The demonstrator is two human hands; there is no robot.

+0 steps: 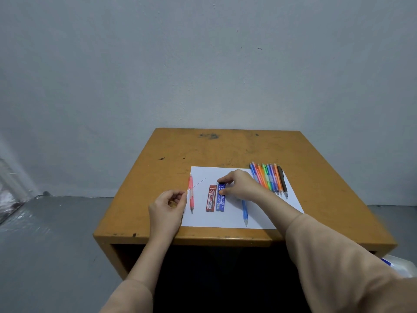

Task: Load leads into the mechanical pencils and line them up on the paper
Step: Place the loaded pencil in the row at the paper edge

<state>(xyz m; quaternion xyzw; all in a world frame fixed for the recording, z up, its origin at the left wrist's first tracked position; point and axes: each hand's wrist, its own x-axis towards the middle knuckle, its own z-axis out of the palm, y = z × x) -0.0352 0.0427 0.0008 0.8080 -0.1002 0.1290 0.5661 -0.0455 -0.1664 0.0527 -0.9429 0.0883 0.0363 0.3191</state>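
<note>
While the left hand [168,205] pinches a thin lead [196,185] by the pink pencil [191,199], the right hand [242,185] pinches the blue lead box [221,203] on the paper [225,220]; more pencils [269,179] lie at the far right.

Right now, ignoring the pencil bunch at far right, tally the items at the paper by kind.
Pencils: 2 (pink pencil, blue pencil)
Lead cases: 2 (red case, blue case)
Loose lead: 1, pinched by left hand
Total: 5

Single head view — looks forward-down onto table [225,152], near.
</note>
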